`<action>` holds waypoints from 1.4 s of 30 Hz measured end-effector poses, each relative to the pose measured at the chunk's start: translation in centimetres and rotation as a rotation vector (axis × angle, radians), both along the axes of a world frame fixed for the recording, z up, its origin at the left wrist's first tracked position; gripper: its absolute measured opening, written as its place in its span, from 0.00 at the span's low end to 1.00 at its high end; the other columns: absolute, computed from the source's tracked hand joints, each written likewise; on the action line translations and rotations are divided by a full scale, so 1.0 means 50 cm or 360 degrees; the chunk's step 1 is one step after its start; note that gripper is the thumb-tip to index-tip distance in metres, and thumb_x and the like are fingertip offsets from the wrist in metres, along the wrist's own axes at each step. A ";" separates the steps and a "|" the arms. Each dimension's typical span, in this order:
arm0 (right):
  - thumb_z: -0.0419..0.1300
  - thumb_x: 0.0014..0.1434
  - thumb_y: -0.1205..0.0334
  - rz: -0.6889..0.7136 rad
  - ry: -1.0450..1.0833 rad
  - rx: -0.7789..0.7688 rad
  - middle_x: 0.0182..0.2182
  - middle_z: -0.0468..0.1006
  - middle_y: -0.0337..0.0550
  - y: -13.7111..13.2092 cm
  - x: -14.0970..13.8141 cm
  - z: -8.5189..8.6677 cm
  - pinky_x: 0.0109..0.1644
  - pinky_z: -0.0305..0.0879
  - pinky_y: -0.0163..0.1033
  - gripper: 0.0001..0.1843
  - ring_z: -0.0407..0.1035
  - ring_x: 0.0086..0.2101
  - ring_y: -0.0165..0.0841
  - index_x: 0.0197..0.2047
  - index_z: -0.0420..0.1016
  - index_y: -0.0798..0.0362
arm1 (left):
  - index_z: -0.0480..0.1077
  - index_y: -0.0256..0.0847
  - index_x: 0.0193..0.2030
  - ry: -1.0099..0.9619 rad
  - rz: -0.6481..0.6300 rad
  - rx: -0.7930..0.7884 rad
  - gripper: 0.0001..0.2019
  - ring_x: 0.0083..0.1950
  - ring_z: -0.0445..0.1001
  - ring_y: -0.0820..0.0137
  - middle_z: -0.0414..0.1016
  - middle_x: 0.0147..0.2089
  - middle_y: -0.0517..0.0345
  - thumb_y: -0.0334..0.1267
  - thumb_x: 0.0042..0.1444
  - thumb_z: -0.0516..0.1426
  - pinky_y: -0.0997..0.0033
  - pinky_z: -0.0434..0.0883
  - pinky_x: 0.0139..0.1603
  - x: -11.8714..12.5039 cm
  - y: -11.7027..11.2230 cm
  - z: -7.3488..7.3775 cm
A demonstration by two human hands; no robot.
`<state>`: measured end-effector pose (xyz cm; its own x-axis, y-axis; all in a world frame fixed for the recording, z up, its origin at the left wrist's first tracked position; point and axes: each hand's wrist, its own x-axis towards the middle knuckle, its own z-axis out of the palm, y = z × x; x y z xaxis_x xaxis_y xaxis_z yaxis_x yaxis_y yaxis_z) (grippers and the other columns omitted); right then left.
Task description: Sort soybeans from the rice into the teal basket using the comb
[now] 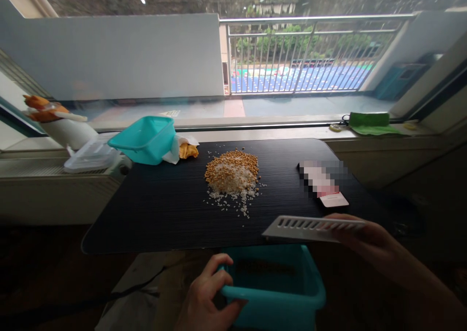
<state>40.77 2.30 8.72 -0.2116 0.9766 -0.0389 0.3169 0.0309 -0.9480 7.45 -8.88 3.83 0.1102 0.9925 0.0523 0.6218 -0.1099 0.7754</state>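
Note:
My left hand (208, 294) is closed on the left rim of a turquoise plastic bin (275, 305), held just below the table's front edge. Dark, grainy contents lie in the shaded bottom of the bin. In my right hand (365, 238) is a white slotted plastic plate (295, 228), gripped at its right end and reaching left over the table's front edge, above the bin. On the table, apart from both hands, a heap of yellow beans (235, 161) is mixed with white rice (231, 178). Loose grains are scattered around it.
The black table (160, 214) stands against a window sill. At its back left sits a second turquoise bin (149, 139) beside a crumpled orange cloth (188, 150). A phone (333, 199) lies at the right. A green cloth (372, 123) rests on the sill.

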 end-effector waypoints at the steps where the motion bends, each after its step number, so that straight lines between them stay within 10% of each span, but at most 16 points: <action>1: 0.67 0.53 0.49 0.0024 0.0000 -0.0031 0.37 0.85 0.43 -0.007 0.005 0.003 0.40 0.77 0.40 0.14 0.79 0.36 0.42 0.40 0.83 0.46 | 0.66 0.42 0.26 0.0007 0.0000 -0.0006 0.09 0.42 0.78 0.69 0.73 0.49 0.56 0.28 0.45 0.63 0.77 0.72 0.41 0.001 0.001 0.000; 8: 0.69 0.48 0.43 -0.0453 0.0063 0.0189 0.34 0.85 0.42 0.044 -0.026 -0.014 0.46 0.74 0.43 0.18 0.78 0.38 0.43 0.36 0.84 0.47 | 0.67 0.42 0.26 0.0010 -0.0004 -0.0014 0.08 0.41 0.79 0.69 0.74 0.49 0.56 0.29 0.47 0.63 0.76 0.72 0.41 0.000 0.004 0.005; 16: 0.68 0.48 0.42 -0.0325 0.0005 0.0247 0.34 0.84 0.43 0.113 -0.070 -0.029 0.46 0.72 0.43 0.21 0.77 0.39 0.43 0.37 0.83 0.49 | 0.67 0.42 0.26 -0.0007 0.0026 0.0002 0.09 0.40 0.79 0.69 0.74 0.49 0.56 0.28 0.45 0.63 0.77 0.73 0.39 -0.005 -0.003 0.007; 42: 0.68 0.51 0.47 -0.0119 0.0010 0.0123 0.35 0.85 0.41 0.073 -0.085 -0.002 0.48 0.74 0.45 0.16 0.78 0.40 0.44 0.37 0.83 0.48 | 0.67 0.42 0.25 0.0035 0.0061 -0.0008 0.09 0.44 0.79 0.67 0.75 0.49 0.55 0.26 0.45 0.62 0.76 0.73 0.43 -0.019 -0.008 0.010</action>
<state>36.51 5.94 8.64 -0.1382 0.9897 0.0380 0.3152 0.0803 -0.9456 6.50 -9.27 4.35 0.0732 0.9963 0.0454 0.6425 -0.0820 0.7619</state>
